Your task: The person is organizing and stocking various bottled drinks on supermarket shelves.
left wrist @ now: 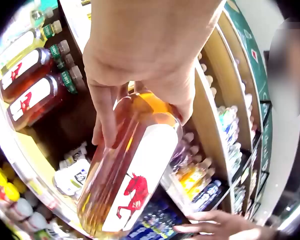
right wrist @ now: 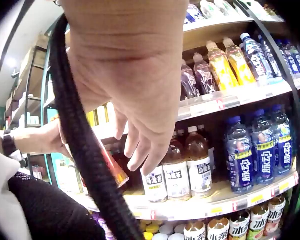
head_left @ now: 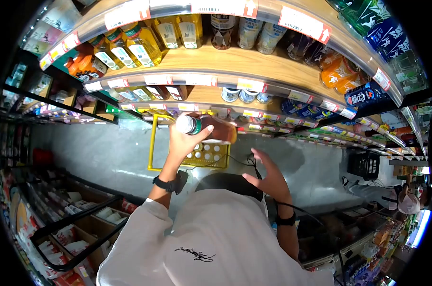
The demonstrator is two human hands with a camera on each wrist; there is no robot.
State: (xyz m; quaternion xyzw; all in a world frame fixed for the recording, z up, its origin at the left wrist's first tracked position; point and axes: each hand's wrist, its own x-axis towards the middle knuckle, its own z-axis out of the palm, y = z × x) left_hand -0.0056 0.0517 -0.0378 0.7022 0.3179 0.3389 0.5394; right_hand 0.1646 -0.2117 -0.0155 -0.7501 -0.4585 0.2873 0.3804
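My left hand (head_left: 184, 143) grips a bottle of amber-brown drink (head_left: 219, 129) near its neck, in front of the shelves. The white cap of this bottle points toward me in the head view. In the left wrist view, the drink bottle (left wrist: 140, 175) shows a white label with a red horse, and my fingers wrap round its upper end. My right hand (head_left: 271, 180) hovers to the right with fingers apart and nothing in them. From the right wrist, the right hand (right wrist: 127, 90) overlaps tea bottles (right wrist: 176, 175) with white labels on a shelf.
Curved wooden shelves (head_left: 197, 61) with price strips rise ahead, stocked with bottles. A yellow frame (head_left: 151, 145) around several white caps stands low beneath my left hand. Open bins (head_left: 90, 224) line the aisle behind me. A black basket (head_left: 363, 164) and another person (head_left: 409, 202) are at the right.
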